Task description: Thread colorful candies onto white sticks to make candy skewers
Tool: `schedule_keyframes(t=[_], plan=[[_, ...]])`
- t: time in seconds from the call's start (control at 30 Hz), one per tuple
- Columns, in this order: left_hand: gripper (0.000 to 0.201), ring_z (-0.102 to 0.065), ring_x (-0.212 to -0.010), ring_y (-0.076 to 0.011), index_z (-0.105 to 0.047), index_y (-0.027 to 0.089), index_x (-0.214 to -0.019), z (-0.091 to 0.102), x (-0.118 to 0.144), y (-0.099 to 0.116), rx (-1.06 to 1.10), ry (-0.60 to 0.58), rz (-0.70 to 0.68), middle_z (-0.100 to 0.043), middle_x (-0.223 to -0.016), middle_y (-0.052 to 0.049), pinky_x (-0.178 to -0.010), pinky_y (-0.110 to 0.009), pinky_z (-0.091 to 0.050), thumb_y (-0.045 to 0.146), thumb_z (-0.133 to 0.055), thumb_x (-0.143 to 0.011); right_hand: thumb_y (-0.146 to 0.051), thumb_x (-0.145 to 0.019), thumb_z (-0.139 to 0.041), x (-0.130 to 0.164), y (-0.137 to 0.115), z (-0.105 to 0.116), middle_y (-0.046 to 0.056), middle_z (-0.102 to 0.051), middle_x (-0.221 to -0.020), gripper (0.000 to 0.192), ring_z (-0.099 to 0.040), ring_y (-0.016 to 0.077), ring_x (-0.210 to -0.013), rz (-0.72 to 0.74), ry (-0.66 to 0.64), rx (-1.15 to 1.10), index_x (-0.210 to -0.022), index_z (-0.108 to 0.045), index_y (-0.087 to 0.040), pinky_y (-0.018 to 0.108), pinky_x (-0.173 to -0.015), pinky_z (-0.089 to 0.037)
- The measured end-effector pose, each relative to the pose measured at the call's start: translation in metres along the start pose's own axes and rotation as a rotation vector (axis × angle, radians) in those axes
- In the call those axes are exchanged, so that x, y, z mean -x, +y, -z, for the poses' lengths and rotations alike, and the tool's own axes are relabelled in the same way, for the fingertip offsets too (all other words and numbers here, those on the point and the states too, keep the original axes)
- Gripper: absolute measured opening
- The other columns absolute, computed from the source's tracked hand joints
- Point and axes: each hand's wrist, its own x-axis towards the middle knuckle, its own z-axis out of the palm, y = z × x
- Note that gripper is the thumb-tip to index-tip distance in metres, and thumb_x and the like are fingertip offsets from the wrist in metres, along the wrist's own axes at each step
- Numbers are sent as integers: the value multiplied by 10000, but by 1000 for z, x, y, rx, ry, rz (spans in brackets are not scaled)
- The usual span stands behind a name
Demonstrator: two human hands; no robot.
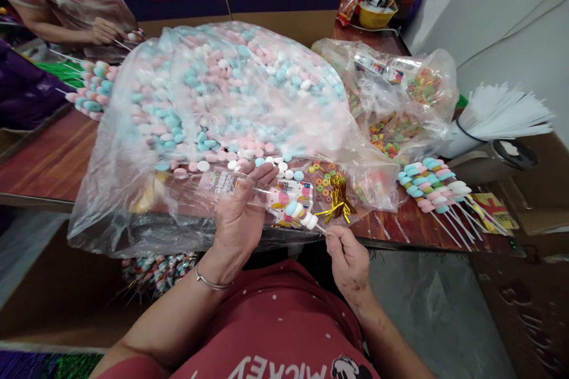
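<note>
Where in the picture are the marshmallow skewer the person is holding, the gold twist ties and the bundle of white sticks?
marshmallow skewer [301, 213], head view, on the middle marshmallows.
gold twist ties [338, 196], head view, on the middle of the bunch.
bundle of white sticks [498, 115], head view, on the fanned-out upper part.

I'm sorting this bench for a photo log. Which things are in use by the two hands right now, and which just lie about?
In use: left hand holding printed clear sleeve; right hand holding marshmallow skewer.

Lying about: gold twist ties, big bag of marshmallows, finished skewers, white sticks, cereal-ring bag.
</note>
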Motion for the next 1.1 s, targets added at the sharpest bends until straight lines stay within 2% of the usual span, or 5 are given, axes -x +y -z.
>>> schedule_keyframes(t=[0.3, 0.57, 0.7, 0.97, 1.1], plan=[[217, -449, -380, -42, -609, 135, -754, 2, -28, -22, 36, -4, 281, -541, -526, 53, -416, -174, -404, 301, -747, -782, -136, -938, -482, -7, -11, -6, -7, -609, -577, 156, -532, 121, -515, 465, -134, 294, -885, -623, -173, 306, -589, -354], [237, -458, -425, -25, -579, 137, -782, 5, -32, -33, 135, 9, 390, -522, -584, 58, -445, -148, -408, 283, -766, -780, -388, -960, -425, 10, -23, -15, -88, -427, -415, 283, -378, 83, -355, -427, -198, -516, -775, -541, -208, 218, -387, -296], [234, -498, -469, -43, -570, 129, -783, 3, -32, -32, 148, 48, 408, -533, -602, 51, -500, -171, -447, 261, -763, -780, -425, -924, -483, 10, -23, -17, -100, -396, -401, 286, -329, 70, -343, -539, -200, -630, -749, -530, -204, 206, -369, -253], [297, -483, -461, -58, -570, 134, -706, -5, -19, -40, 85, 5, 303, -497, -526, 63, -487, -189, -428, 286, -825, -703, -174, -916, -504, -1, -21, -23, -31, -495, -488, 210, -427, 111, -455, 238, 18, 239, -719, -570, -205, 304, -531, -304], [341, -506, -467, -67, -596, 142, -771, -8, -8, -44, 56, -78, 341, -520, -555, 62, -429, -177, -384, 330, -854, -653, -166, -930, -479, -1, -23, -27, -14, -518, -528, 203, -449, 119, -493, 288, 14, 241, -754, -576, -199, 304, -549, -312]])
